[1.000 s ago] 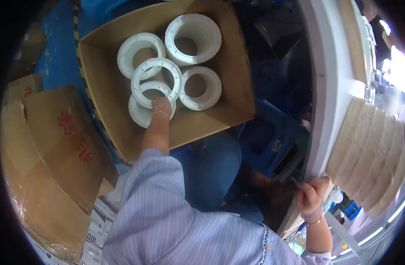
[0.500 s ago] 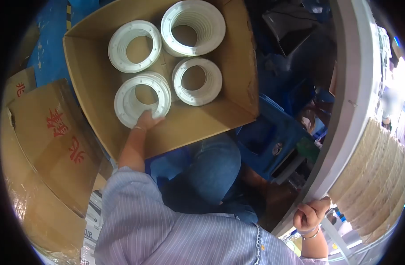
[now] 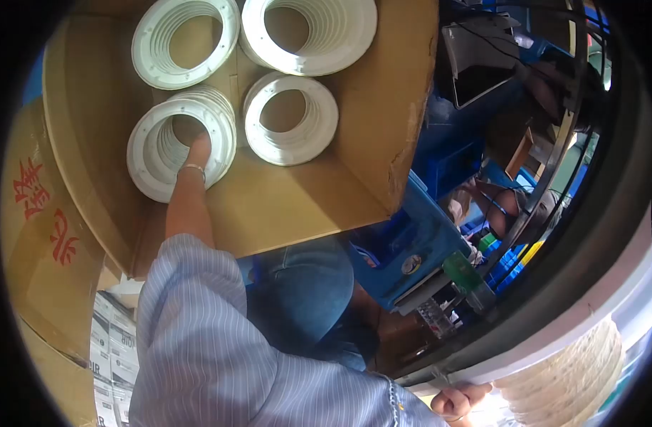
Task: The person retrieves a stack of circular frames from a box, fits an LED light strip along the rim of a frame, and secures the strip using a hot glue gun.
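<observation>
The left hand [image 3: 199,151] is over the rings [image 3: 145,160], at eight o'clock in the box [image 3: 297,206]; the right hand [image 3: 455,403] is at five. I can't tell if fingers grip. Lined-up edges should help.

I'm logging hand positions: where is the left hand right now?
In the head view, left of centre, the left hand is in the open box, at the rim of the lower-left ring stack.
</observation>
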